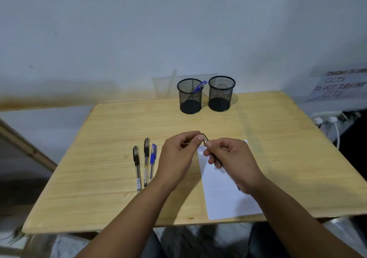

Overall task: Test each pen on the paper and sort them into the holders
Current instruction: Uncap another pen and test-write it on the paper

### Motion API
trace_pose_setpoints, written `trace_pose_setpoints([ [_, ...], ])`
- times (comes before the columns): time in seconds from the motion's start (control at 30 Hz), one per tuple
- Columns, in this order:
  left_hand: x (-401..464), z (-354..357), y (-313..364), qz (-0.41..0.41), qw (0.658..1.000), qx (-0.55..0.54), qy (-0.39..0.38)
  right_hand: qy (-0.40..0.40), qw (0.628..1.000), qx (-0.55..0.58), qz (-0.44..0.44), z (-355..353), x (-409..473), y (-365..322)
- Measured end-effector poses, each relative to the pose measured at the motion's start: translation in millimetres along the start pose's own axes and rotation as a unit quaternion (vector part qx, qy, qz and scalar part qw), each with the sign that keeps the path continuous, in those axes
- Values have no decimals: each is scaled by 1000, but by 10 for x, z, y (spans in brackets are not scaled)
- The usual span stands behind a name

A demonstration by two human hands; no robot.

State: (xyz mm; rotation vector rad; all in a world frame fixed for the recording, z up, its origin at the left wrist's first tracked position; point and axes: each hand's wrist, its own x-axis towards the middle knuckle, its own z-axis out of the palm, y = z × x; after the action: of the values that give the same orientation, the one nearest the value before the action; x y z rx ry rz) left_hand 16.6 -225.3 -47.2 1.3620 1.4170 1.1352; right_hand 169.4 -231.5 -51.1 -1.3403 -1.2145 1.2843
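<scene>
Both hands meet above the near end of the paper (224,188): the right hand (230,158) curls round a dark pen (206,139), and the left hand (178,154) pinches its far end. Left of them three pens (146,162) lie side by side on the table (99,138). Far back stand two mesh holders (205,95); the left one holds a blue pen (200,86).

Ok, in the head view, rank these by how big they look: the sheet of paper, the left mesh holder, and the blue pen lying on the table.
1. sheet of paper, partly covered by the right hand
2. left mesh holder, which stands farther from the camera, so its true size is less sure
3. blue pen on the table
</scene>
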Motion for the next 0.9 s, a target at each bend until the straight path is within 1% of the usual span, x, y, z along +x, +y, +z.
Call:
trace_pose_setpoints([
  [0.2,14,60,18,-22,1000,-8,0,-15,1000,13,5,-13,-60,75],
  [0.37,12,86,13,-23,999,-24,7,-19,997,72,27,6,-87,93],
  [0.5,11,78,2,-31,999,-25,-4,7,999,30,30,36,-88,81],
  [0.6,28,72,11,-42,998,-45,-10,25,999,-6,24,83,-71,71],
  [0.73,76,54,34,-42,997,-56,-15,28,999,-30,25,122,-41,59],
  [0.9,109,28,42,-26,998,-47,-12,12,1000,5,27,113,-67,67],
])
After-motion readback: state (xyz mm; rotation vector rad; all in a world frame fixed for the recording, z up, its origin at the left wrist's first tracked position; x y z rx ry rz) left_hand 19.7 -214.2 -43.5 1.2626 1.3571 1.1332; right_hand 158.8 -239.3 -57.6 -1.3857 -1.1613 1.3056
